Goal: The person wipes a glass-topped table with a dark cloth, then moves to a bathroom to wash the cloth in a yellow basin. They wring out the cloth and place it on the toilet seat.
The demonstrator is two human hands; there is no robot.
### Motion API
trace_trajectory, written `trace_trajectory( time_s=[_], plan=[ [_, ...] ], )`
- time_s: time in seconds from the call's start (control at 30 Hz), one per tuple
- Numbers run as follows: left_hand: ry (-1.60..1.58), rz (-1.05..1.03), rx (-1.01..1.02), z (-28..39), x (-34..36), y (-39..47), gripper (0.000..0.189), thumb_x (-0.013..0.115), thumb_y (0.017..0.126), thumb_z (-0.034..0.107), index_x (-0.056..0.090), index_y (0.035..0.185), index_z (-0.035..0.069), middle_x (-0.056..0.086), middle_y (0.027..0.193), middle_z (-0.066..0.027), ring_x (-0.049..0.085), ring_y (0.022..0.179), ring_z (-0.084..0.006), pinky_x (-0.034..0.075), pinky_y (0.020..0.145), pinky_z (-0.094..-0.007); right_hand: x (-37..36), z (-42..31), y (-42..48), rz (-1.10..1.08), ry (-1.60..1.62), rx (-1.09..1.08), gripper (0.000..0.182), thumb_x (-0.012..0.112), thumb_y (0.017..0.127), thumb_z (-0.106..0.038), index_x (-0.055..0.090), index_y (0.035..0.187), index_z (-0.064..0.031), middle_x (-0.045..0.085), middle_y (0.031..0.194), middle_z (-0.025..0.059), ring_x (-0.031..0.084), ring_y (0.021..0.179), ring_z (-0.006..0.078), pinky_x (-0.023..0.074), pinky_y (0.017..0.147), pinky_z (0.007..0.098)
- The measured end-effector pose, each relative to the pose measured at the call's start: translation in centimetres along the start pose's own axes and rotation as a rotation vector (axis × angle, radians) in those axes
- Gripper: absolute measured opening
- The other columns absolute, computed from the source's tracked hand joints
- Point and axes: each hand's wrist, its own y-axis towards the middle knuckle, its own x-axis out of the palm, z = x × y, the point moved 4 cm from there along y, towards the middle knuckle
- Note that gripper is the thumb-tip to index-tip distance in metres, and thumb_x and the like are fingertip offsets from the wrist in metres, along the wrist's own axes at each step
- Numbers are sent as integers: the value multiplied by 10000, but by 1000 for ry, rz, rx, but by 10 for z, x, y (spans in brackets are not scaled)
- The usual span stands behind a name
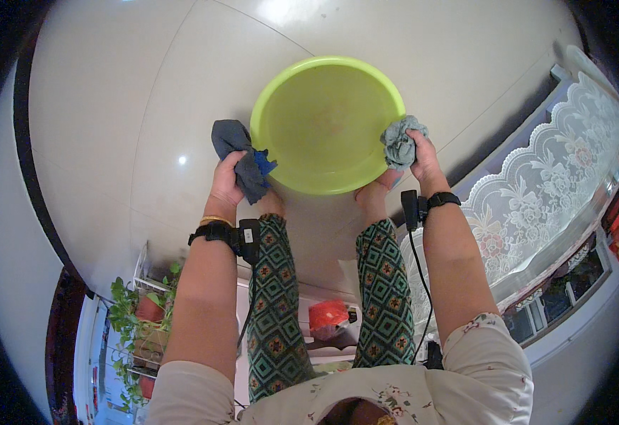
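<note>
A large yellow-green plastic basin (pixel 336 178) rests on the floor in front of my feet. Its inside looks murky, as if it holds cloudy water. At the basin's left side, my left hand (pixel 228 178) grips a dark grey cloth (pixel 232 139), and a bright blue piece (pixel 263 162) shows at its edge. My right hand (pixel 423 154) clutches a crumpled light grey-green cloth (pixel 401 142) against the basin's right rim. Both wrists carry black straps with small boxes and cables.
Pale glossy tiles (pixel 192 69) cover the floor around the basin. On the right stands furniture draped with a white lace cloth (pixel 532 196). Potted trailing plants (pixel 150 308) sit on a white metal stand at lower left. A red bag (pixel 328 317) lies behind my legs.
</note>
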Motion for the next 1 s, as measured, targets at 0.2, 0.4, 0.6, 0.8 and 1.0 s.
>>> trace_trajectory(
  time_s=[0.2, 0.4, 0.6, 0.8, 1.0],
  plan=[
    [61, -67, -84, 0, -8, 20, 304, 514, 772, 155, 519, 1001, -45, 595, 934, -153, 585, 842, -272, 487, 794, -393, 1, 7, 8, -42, 62, 24, 401, 573, 765, -208, 503, 1071, 42, 587, 1001, 143, 583, 900, 275, 474, 813, 381],
    [11, -120, -109, -4, 2, 16, 307, 512, 776, 148, 515, 1000, -62, 594, 944, -170, 585, 851, -282, 483, 809, -394, 2, 5, 6, -80, 74, 14, 385, 560, 771, -210, 509, 1068, 31, 588, 1003, 139, 584, 898, 268, 470, 823, 374],
    [-166, -89, -35, -12, 1, -12, 354, 465, 803, 177, 479, 1072, -53, 578, 989, -194, 565, 912, -348, 452, 840, -457, 15, 0, -20, 138, -124, -208, 387, 555, 778, -200, 489, 1085, 25, 583, 1005, 133, 583, 895, 264, 471, 817, 378],
    [-105, -154, -128, -52, 14, -151, 624, 508, 712, 293, 373, 1277, 63, 520, 1124, -187, 529, 994, -379, 442, 789, -551, 35, 4, -83, -184, 233, 38, 393, 475, 820, -257, 476, 1137, -24, 542, 1123, 119, 515, 1040, 282, 398, 921, 406],
    [-292, -70, -457, -146, -16, -292, 672, 565, 649, 261, 391, 1246, 6, 523, 1133, -196, 541, 1004, -323, 418, 902, -452, 53, 2, -118, -374, 279, 184, 452, 483, 792, -259, 450, 1182, -33, 521, 1168, 126, 491, 1081, 299, 374, 948, 420]
  ],
)
